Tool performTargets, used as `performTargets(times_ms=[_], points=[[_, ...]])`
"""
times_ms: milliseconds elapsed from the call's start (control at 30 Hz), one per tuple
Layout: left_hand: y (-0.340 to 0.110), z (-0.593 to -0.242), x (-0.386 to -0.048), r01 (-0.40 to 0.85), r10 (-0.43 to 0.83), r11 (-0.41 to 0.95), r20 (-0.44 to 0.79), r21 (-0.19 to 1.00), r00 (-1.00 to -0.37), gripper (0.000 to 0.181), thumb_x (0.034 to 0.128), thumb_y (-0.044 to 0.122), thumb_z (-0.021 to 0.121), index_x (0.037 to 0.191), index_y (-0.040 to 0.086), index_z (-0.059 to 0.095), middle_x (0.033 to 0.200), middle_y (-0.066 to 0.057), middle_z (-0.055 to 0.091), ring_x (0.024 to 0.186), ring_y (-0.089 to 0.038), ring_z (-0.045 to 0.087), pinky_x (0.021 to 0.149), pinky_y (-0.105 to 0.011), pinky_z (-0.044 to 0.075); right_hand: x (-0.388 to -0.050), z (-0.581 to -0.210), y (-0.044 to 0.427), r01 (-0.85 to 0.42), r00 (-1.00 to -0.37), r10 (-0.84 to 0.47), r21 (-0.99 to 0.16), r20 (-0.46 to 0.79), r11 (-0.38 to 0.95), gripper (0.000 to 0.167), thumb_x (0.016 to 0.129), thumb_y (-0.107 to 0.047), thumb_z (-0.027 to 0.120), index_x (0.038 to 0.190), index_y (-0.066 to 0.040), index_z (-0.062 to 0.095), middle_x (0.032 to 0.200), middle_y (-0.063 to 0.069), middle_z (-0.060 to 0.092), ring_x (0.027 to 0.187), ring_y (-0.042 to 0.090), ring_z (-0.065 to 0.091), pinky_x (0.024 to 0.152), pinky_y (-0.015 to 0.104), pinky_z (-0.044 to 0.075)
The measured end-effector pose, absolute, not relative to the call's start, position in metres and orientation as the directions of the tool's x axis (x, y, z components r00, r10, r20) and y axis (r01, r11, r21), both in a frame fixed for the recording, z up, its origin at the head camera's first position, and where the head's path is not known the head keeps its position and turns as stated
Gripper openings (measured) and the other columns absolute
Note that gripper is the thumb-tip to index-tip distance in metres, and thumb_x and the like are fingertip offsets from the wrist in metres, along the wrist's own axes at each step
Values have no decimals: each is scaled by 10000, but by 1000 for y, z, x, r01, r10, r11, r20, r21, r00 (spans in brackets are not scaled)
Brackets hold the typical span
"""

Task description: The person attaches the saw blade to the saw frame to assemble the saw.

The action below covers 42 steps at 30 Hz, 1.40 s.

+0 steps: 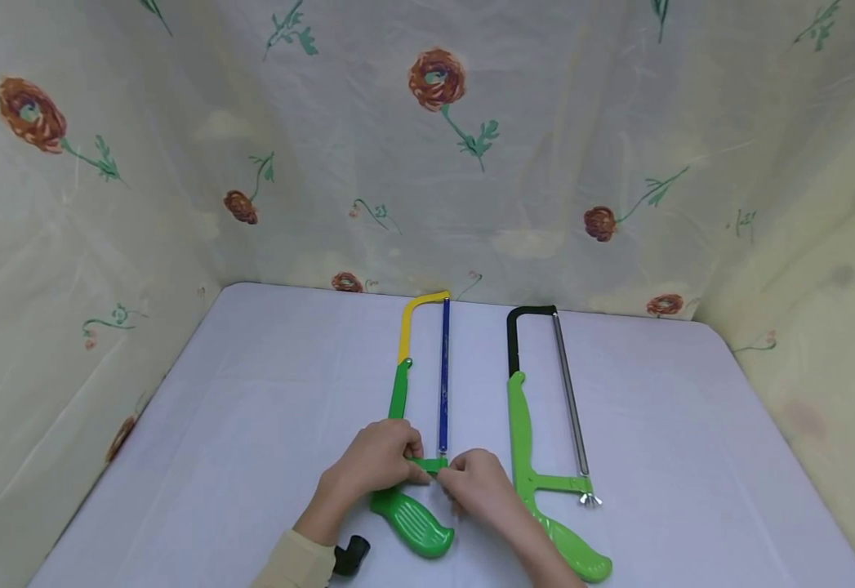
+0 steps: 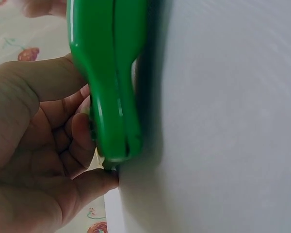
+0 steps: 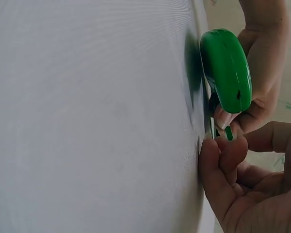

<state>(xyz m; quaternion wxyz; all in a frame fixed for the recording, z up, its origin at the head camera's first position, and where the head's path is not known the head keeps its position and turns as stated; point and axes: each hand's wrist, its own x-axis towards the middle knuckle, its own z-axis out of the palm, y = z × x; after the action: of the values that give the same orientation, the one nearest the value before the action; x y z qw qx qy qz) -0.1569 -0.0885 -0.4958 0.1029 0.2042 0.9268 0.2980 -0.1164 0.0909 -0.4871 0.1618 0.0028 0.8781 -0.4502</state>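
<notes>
A hacksaw (image 1: 398, 390) with a green handle, yellow front frame and blue blade (image 1: 444, 376) lies on the table, blade side to the right. My left hand (image 1: 379, 456) grips its frame and crossbar just above the green handle (image 1: 418, 527), the thumb by the crossbar (image 1: 430, 465). At the crossbar's right end my right hand (image 1: 480, 483) pinches a small fitting, which its fingers hide. The left wrist view shows the green handle (image 2: 111, 63) in front of my left hand (image 2: 43, 126). In the right wrist view both hands meet below the handle (image 3: 226, 70).
A second hacksaw (image 1: 521, 433), light green with a black front frame and grey blade (image 1: 571, 392), lies right of my right hand. Its wing nut (image 1: 590, 499) shows. A black piece (image 1: 352, 555) is beside my left sleeve. Flowered sheeting (image 1: 530, 163) rises behind the white table (image 1: 287, 359).
</notes>
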Motion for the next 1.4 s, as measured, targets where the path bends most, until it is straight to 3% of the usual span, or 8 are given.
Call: performTargets(times_ms=[633,1133,1400], points=[[-87,-499,-160,286,431,736,-98,614,-897,241,734,305,876,720,201,659,670,86,546,598,-64,475,536,-210,381,-117,-486,98,174,-931,-212,-871,-298,458,228,879,-122,601,774,49,709,514,-27,569,538,118,579,614,271,474],[-86,-501,-161,272,419,745,-111,609,-901,232,738,309,872,721,216,660,660,89,542,596,-63,478,534,-214,382,-115,-486,101,183,-925,-229,-883,-303,432,224,924,-93,576,850,67,714,534,-7,597,533,108,595,626,267,498],[-86,-502,-161,275,419,741,-102,612,-902,231,735,299,875,721,207,663,643,92,546,584,-63,477,526,-213,381,-115,-492,101,198,-931,-217,-906,-293,375,213,920,-74,589,889,101,707,556,-12,608,508,91,590,572,265,503]])
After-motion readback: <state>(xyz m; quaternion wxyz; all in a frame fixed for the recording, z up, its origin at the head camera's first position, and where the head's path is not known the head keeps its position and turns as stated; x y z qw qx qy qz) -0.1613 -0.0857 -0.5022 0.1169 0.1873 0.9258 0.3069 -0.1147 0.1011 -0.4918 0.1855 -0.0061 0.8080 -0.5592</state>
